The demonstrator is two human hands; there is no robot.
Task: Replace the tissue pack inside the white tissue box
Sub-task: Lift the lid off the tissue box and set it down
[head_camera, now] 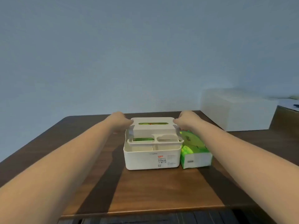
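Both hands are clamped on the ends of the white tissue box's lid, left hand and right hand, so I'd lift it straight up and level, with the fresh green tissue pack waiting just right of the white tissue box.
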